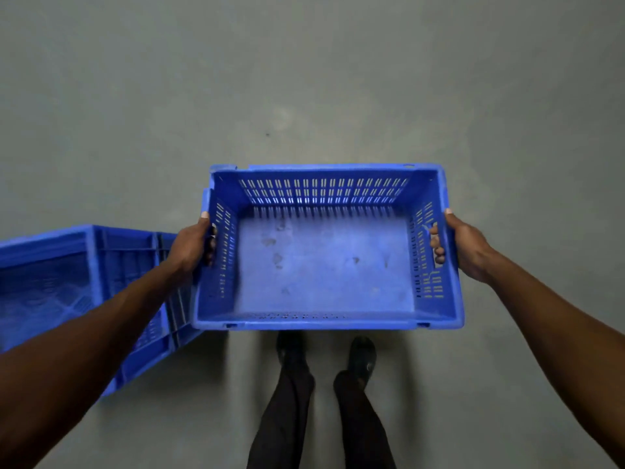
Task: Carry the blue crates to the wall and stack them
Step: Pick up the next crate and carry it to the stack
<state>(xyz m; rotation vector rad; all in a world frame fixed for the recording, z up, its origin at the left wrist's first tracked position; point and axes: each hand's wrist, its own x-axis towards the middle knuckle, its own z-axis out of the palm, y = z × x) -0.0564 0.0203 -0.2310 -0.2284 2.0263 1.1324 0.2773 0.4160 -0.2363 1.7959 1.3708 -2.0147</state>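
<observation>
Left hand [189, 247], right hand [465, 248] gripping blue crate [324, 265]

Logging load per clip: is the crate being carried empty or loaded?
Empty. The held crate shows its bare floor, with only a few scuff marks, while the left hand and right hand grip its side handles.

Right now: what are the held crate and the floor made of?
Held crate: looks like moulded plastic, matte blue, with uniform slotted walls and a scuffed, stained base. Floor: probably smooth concrete or a coated screed, dull grey-green and mottled, no joints visible. Left hand and right hand grip the side handles.
</observation>
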